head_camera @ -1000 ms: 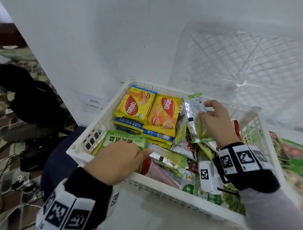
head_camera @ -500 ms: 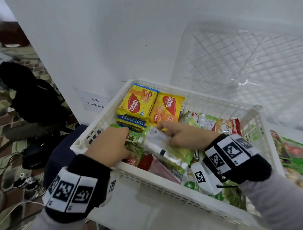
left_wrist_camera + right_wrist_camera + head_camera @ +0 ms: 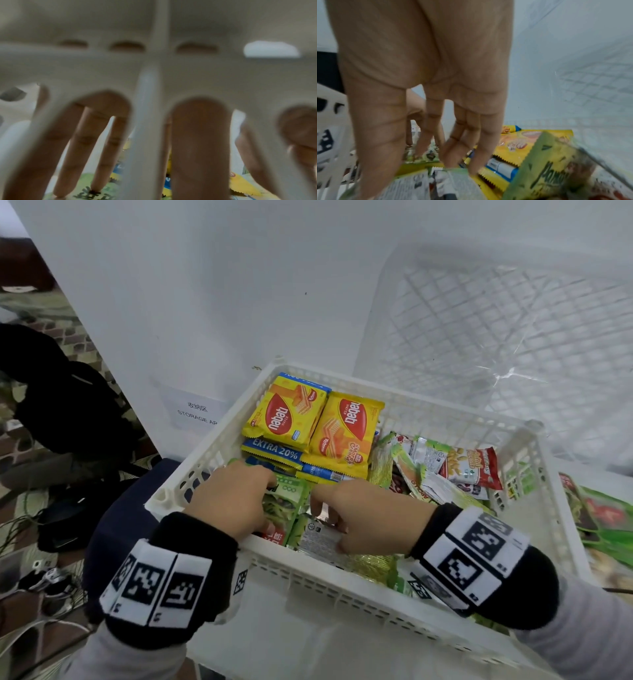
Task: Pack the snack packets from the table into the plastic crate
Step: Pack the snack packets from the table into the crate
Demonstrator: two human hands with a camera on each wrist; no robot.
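Observation:
A white plastic crate [image 3: 342, 587] holds several snack packets, with yellow wafer packets [image 3: 284, 416] stacked at its back left. Both hands are inside its front left corner. My left hand [image 3: 253, 491] rests with straight fingers [image 3: 102, 148] on a green packet [image 3: 286, 501], seen through the crate wall [image 3: 154, 60] in the left wrist view. My right hand [image 3: 329, 508] lies beside it, fingertips [image 3: 453, 155] down on a silver-backed green packet [image 3: 318, 539] lying flat in the crate. The same packet [image 3: 412, 186] shows below the right palm.
An upturned clear mesh crate [image 3: 496, 337] stands behind on the white table. A large green bag [image 3: 606, 515] lies right of the crate. A paper label [image 3: 197, 412] is stuck near the table's left edge. Dark bags [image 3: 68, 405] and cables lie on the floor at left.
My right hand carried the silver-backed green packet from above the crate's middle down to the front left and laid it beside my left hand, which stayed on the green packets.

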